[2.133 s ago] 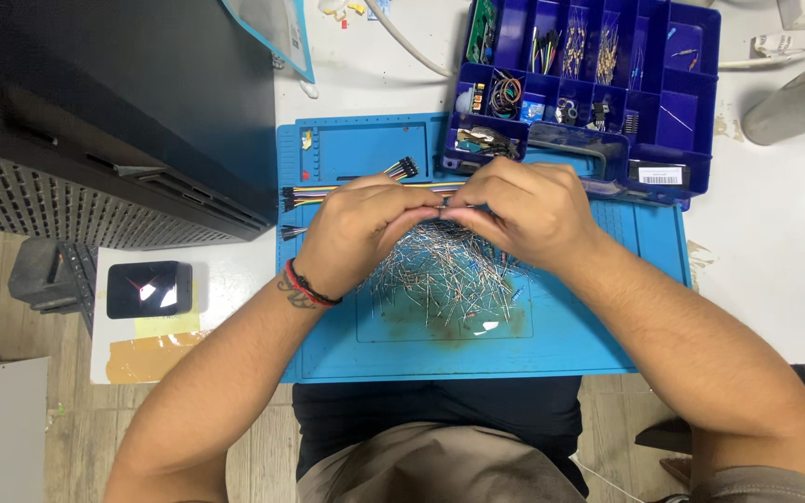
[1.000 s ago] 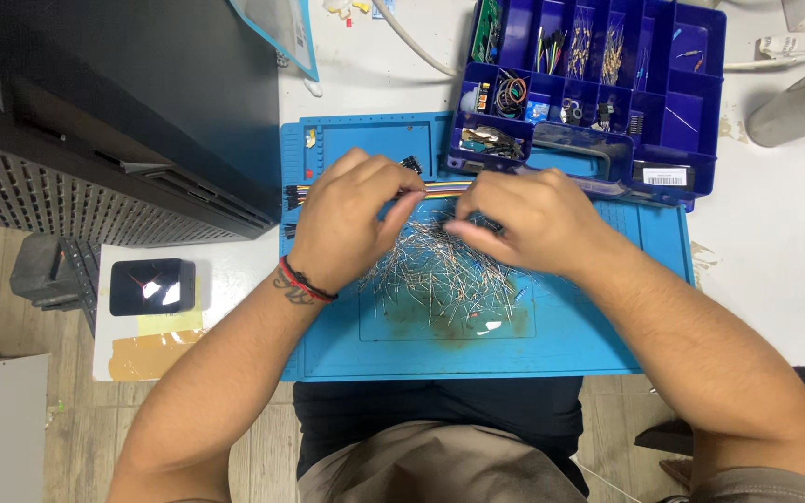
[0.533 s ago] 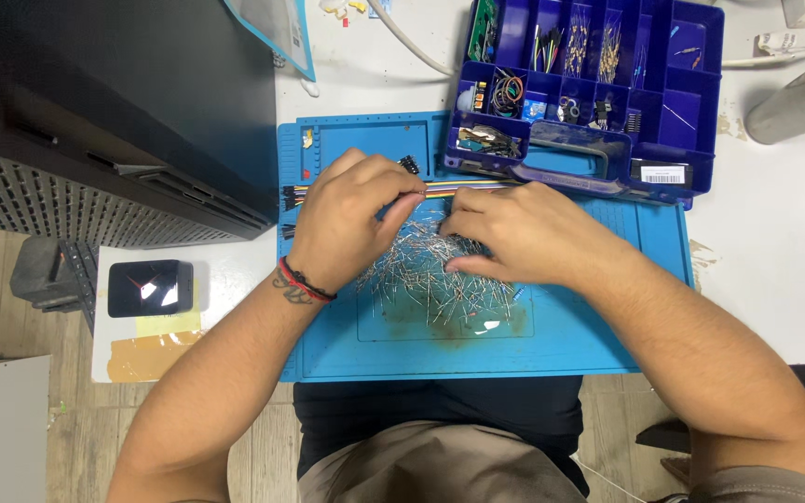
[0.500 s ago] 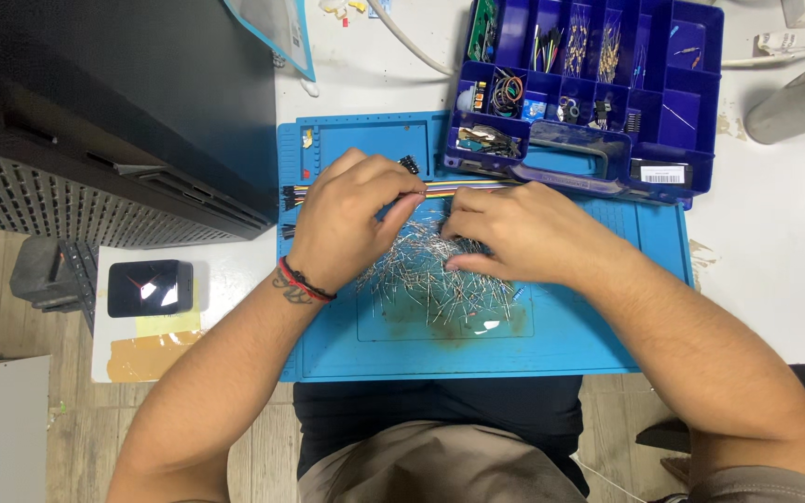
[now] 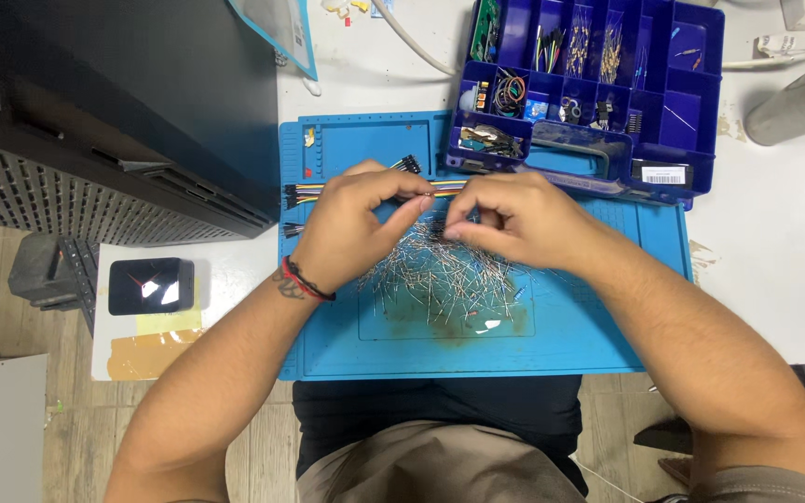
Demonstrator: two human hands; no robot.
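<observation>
A heap of thin metal-legged components [image 5: 440,279] lies in the middle of a blue work mat [image 5: 598,326]. My left hand [image 5: 351,224] hovers over the heap's left side, fingers curled, thumb and forefinger pinched near its top. My right hand [image 5: 514,219] sits opposite, fingertips pinched together on a small piece from the heap. The two sets of fingertips almost meet above the pile. A ribbon of coloured jumper wires [image 5: 314,193] runs across the mat behind my hands.
A dark blue compartment box [image 5: 598,84] with small electronic parts stands open at the mat's far right. A black perforated case [image 5: 95,121] fills the left. A grey cylinder [image 5: 798,98] lies at far right. A small black device [image 5: 151,285] rests on paper at left.
Both hands have stayed over the heap, shifting slightly; the fingertips moved from spread over the pile to pinched close together at its top.
</observation>
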